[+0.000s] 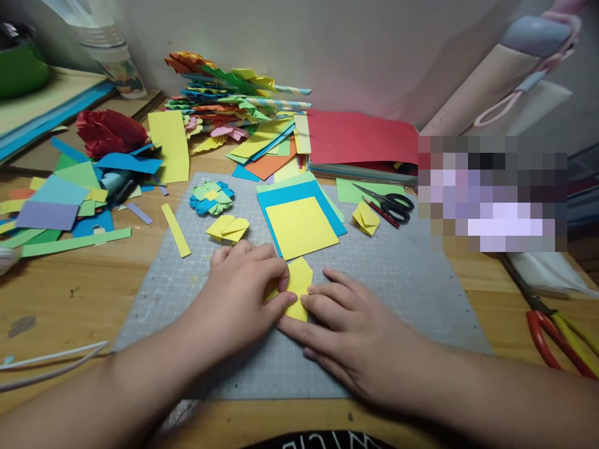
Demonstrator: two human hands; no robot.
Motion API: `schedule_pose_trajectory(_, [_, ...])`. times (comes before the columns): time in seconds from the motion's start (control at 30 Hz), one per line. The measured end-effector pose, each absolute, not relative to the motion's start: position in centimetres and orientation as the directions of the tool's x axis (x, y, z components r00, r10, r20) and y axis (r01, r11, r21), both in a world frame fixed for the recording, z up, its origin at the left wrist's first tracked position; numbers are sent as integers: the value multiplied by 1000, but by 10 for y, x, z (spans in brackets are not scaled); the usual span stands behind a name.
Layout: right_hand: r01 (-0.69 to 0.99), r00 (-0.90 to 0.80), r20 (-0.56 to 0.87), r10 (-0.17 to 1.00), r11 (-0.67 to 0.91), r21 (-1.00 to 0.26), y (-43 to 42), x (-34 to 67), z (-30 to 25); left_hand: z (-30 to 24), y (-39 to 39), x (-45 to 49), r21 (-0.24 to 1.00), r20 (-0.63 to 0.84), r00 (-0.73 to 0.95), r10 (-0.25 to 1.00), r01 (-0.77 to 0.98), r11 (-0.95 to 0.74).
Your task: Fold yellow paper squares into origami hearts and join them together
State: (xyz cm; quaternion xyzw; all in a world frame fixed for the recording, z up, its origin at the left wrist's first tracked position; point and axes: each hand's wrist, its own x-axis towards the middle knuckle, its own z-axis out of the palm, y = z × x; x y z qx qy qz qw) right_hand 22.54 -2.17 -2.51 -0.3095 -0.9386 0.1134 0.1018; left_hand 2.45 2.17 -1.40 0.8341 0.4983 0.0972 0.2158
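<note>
A small folded yellow paper point(299, 280) lies on the grey cutting mat point(397, 274), near its front middle. My left hand point(238, 293) is curled over the paper's left side, its thumb and fingers pinching the fold. My right hand point(346, 324) lies flat on the mat, its fingers stretched out and pressing the paper's lower right edge. Just behind the hands rests a stack of square sheets point(302, 221), yellow on blue on green.
Two folded yellow pieces point(229, 227) point(365, 218) and a blue-green paper flower point(211, 197) lie on the mat. Black scissors point(390, 202) sit at the back right, red-and-yellow pliers point(556, 330) at the right. Coloured scraps point(70, 199), a red sheet point(360, 137) and folded models point(229, 93) crowd the back.
</note>
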Motion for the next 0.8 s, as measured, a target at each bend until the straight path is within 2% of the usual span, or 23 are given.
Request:
schedule_pose_trajectory(0.27, [580, -801, 50, 596, 794, -181, -23, 210, -15, -12, 28, 26, 469, -92, 485, 870, 792, -392])
schedule_pose_trajectory(0.5, [599, -797, 35, 603, 796, -88, -23, 188, -8, -13, 25, 26, 446, -43, 478, 877, 795, -412])
schedule_pose_trajectory(0.57, [581, -807, 47, 589, 806, -116, -20, 192, -7, -15, 23, 24, 444, -27, 468, 883, 797, -409])
schedule_pose_trajectory(0.67, [502, -847, 55, 528, 830, -243, -11, 206, -4, -17, 18, 22, 449, 1, 466, 885, 790, -417])
schedule_pose_trajectory(0.73, [547, -778, 125, 616, 762, -348, -4, 214, -3, -18, 14, 21, 452, 35, 477, 878, 776, -440])
schedule_pose_trajectory(0.8, [609, -700, 159, 697, 698, -378, 3, 219, -5, -19, 9, 21, 438, 84, 497, 864, 760, -480])
